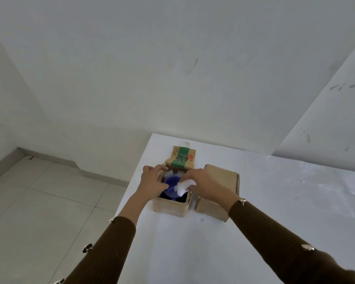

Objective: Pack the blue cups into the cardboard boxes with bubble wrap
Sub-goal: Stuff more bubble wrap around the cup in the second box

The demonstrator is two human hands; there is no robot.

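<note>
Right grip [201, 181] pinches a white bubble wrap wad [182, 186] over the open box [170, 206] on the desk [193, 253]. Left grip [152, 181] curls round the box's left wall. Blue cup [171, 185] sits inside between both grips, its lower part hidden.

Soft, even, cool daylight gives only faint shadows, the wide lens bends the edges, and detail is slightly soft.

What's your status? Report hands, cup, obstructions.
Left hand grips open box rim. Right hand pinches bubble wrap beside blue cup, cup inside box. Nothing in the way.
</note>
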